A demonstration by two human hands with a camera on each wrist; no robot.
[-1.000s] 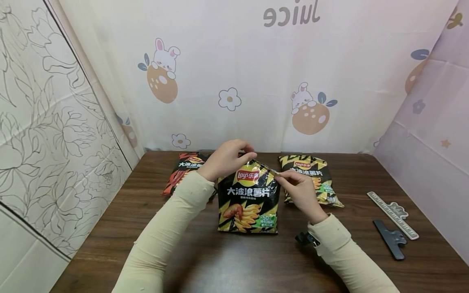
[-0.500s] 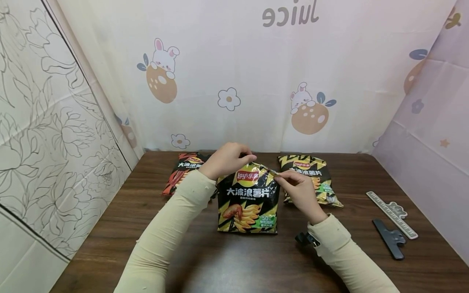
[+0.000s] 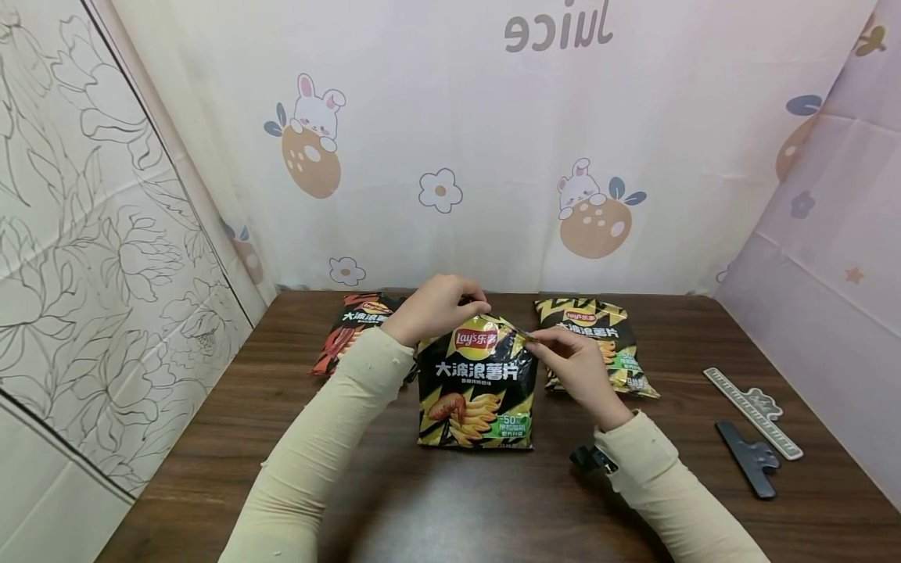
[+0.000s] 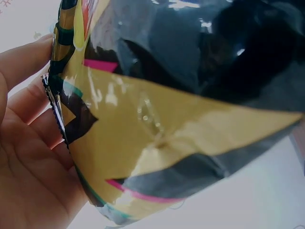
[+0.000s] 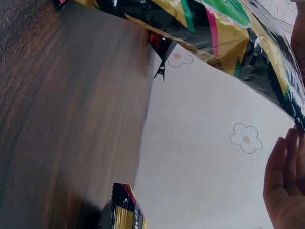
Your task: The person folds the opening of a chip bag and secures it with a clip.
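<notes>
Your left hand [image 3: 439, 307] and right hand [image 3: 576, 366] pinch a rectangular black-and-yellow plastic bag's [image 3: 475, 391] top between the brown wooden worktop's [image 3: 507, 504] side edges.

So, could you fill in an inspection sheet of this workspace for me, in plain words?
Surface: dark brown wood-grain table.
Job's things: upright black-and-yellow foil chip bag; cannot tell whether it is open.
Clutter: red-and-black foil chip bag at back left and second black-and-yellow foil chip bag at back right, both partly hidden; whitish long-barred clip and dark grey long-barred clip, side by side at right.
Grips: left grip, a bare hand, holds the upright bag's top edge; right grip, also bare, pinches its top right corner.
Cables: nothing seen.
Surroundings: white fabric curtain printed with rabbits; white panel with line-drawn flowers at left.
</notes>
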